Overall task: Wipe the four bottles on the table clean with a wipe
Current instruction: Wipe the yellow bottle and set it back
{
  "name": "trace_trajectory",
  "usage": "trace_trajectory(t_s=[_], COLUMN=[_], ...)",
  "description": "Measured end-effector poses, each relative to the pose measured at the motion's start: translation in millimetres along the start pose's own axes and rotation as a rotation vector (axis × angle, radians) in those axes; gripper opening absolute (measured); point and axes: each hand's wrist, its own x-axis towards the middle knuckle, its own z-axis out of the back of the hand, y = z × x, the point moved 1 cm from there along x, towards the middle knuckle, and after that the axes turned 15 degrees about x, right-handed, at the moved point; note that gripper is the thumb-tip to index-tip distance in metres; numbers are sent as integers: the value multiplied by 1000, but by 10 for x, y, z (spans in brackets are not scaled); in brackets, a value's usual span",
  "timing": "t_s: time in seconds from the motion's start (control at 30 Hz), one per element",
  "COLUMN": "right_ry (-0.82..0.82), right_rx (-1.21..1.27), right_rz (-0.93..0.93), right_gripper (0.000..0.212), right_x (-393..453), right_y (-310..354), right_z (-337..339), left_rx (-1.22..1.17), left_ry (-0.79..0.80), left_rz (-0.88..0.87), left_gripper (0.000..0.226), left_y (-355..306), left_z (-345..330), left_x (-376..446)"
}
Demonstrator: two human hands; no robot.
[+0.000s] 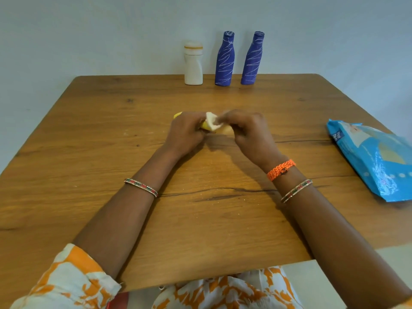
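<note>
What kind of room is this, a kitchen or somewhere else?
Probably a room in a home, though which room is unclear. There's a wooden table pushed against a plain wall, decorated blue bottles standing at the back, and a blue pack of wipes. No stove or sink shows.

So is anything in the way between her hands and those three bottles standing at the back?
Nothing visible. The left hand holds a yellow bottle, the right hand a wipe; only bare table lies before the white bottle and two blue bottles.
</note>
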Motion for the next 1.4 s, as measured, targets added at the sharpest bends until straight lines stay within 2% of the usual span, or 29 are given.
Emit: trace_trajectory(t_s=[0.13, 0.23, 0.33, 0.37, 0.47, 0.6, 0.67, 0.7, 0.8, 0.93, 1.0, 1.13, 1.27, 1.4], right_ry=[-258, -506, -732, -772, -818, -734, -674, -652, -506, -162, -128, -202, -59, 101], right_rx=[217, 605, 839, 854, 791, 504, 357, 309, 143, -35, -71, -81, -70, -68], right_rz=[-338, -603, -650, -640, -578, -415, -314, -267, -149, 2, 17, -20, -56, -85], right_gripper=[26, 19, 22, 22, 20, 18, 19, 19, 23, 30, 29, 27, 33, 36], right_x=[38, 27, 71, 94, 163, 161, 141, 139, 152, 204, 263, 330, 136, -207], right_y=[-64, -80, 13, 50, 138, 191, 203, 194, 189, 232, 213, 192, 256, 310], right_z=[23, 3, -5, -10, -31, -78, -102, -105, -134, -192, -156, -163, -269, -259], left_rx=[136, 249, 331, 265, -128, -647, -922, -984, -1028, -961, -989, -1017, -1156, -1305], left_ry=[-76, -115, -149, -129, -23, 60, 150, 172, 152, 133, 159, 154, 144, 207], left_rz=[-4, -23, -58, -58, 19, 201, 352, 409, 491, 534, 530, 542, 670, 786], left_gripper=[30, 32, 34, 36, 40, 28, 50, 60, 65, 44, 42, 41, 42, 68], left_y=[-78, -192, -338, -375, -438, -472, -518, -531, -595, -636, -629, -598, -475, -423], left_z=[63, 62, 43, 37, 82, 41, 11, -6, -36, -42, -25, -39, -86, -38], left_x=[-11, -17, 35, 55, 88, 12, -20, -19, -16, -44, -47, -17, -44, -48])
